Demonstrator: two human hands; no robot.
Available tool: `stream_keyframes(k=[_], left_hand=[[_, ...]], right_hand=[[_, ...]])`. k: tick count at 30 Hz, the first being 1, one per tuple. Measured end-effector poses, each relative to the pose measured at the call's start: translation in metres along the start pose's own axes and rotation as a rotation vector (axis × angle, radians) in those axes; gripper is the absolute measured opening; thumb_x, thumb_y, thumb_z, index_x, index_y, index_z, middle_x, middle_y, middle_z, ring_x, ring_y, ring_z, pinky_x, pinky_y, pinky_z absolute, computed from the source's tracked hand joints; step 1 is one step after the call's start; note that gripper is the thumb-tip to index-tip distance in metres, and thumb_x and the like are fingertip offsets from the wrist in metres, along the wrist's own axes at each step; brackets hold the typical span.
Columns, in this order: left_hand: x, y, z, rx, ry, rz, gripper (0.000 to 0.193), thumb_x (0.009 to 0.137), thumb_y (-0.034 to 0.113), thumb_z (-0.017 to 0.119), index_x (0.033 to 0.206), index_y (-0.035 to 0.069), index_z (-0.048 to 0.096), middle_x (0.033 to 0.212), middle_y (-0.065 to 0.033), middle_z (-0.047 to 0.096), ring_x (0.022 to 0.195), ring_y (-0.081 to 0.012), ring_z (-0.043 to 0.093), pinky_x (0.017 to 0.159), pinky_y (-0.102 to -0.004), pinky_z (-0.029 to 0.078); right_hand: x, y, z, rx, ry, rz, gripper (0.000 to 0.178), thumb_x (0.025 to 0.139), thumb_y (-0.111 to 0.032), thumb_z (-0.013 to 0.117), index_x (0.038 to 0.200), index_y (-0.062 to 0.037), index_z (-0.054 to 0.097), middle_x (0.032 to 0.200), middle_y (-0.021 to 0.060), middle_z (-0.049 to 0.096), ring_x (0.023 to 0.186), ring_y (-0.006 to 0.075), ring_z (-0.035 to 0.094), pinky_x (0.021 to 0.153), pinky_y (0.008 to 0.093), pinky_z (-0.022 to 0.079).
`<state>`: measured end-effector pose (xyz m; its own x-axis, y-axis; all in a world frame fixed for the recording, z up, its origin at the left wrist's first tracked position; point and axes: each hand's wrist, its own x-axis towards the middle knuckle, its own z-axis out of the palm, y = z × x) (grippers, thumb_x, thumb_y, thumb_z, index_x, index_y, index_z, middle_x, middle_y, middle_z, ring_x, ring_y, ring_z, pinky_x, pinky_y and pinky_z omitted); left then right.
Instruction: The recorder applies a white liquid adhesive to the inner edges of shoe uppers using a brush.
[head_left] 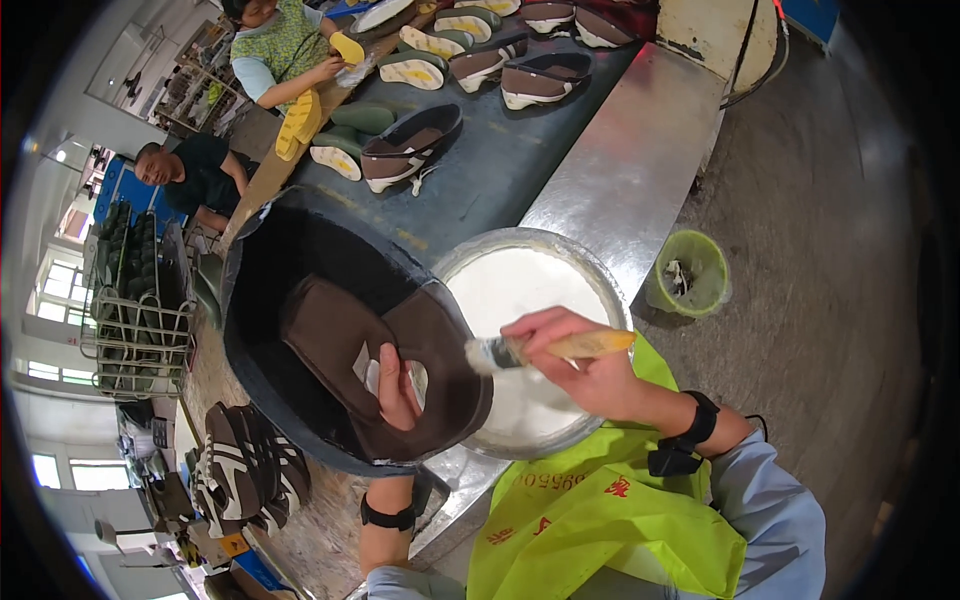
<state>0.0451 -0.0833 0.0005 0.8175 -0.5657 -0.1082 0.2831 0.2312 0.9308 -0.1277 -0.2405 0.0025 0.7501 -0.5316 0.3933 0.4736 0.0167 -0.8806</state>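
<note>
My left hand [397, 390] holds up a brown shoe upper [440, 335] with a dark lining, its fingers showing through the opening. In my right hand [590, 380] is a paintbrush [598, 345] with a yellow wooden handle, gripped near the ferrule. The brush's whitish bristles are at the right edge of the upper; I cannot tell whether they touch it. Below the brush stands a round metal basin [600, 275] of white liquid [515, 285], partly hidden by the upper and my right hand.
Finished-looking brown shoes [410, 150] and green shoe forms [364, 118] line the dark conveyor belt [480, 190]. More striped shoes [245, 465] stack at left. A green bucket [695, 275] stands on the floor at right. Across the belt, one person [285, 55] holds yellow soles; another person [195, 175] sits farther left.
</note>
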Motion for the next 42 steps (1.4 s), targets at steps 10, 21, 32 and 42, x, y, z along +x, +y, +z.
stream_keyframes(k=[10,21,32,42], left_hand=[[0.023,-0.008,0.008,-0.015,-0.067,-0.087,0.043,0.095,0.028,0.051,0.126,-0.001,0.048,0.123,-0.0118,0.056,0.113,-0.0208,0.054,0.101,-0.0350,0.038],[0.038,-0.030,-0.051,-0.071,0.106,-0.229,0.049,0.094,0.038,0.053,0.130,0.007,0.044,0.128,-0.0055,0.049,0.114,-0.0152,0.047,0.099,-0.0274,0.035],[0.043,-0.044,-0.042,0.327,0.016,0.397,0.045,0.090,0.025,0.056,0.127,-0.001,0.047,0.123,-0.0097,0.053,0.108,-0.0177,0.052,0.096,-0.0284,0.038],[0.084,-0.033,-0.009,0.602,-0.046,0.797,0.041,0.088,0.014,0.058,0.122,-0.006,0.050,0.118,-0.0135,0.058,0.106,-0.0213,0.055,0.095,-0.0335,0.040]], right_hand=[[-0.005,0.016,-0.013,0.012,0.066,0.048,0.019,0.085,0.009,0.056,0.100,-0.0017,0.055,0.115,0.0112,0.056,0.103,0.0185,0.057,0.086,0.0291,0.046],[-0.013,0.049,-0.033,-0.723,0.009,0.442,0.018,0.081,0.000,0.063,0.099,-0.0018,0.058,0.102,0.0130,0.056,0.090,0.0295,0.060,0.076,0.0335,0.049],[0.009,0.011,0.006,-0.054,0.269,0.246,0.014,0.089,0.001,0.057,0.103,-0.0016,0.056,0.101,0.0059,0.059,0.092,0.0111,0.059,0.077,0.0255,0.050],[-0.009,-0.018,-0.015,0.292,0.082,0.501,0.017,0.094,-0.003,0.050,0.110,0.0022,0.056,0.101,0.0075,0.059,0.091,0.0124,0.060,0.082,0.0280,0.053]])
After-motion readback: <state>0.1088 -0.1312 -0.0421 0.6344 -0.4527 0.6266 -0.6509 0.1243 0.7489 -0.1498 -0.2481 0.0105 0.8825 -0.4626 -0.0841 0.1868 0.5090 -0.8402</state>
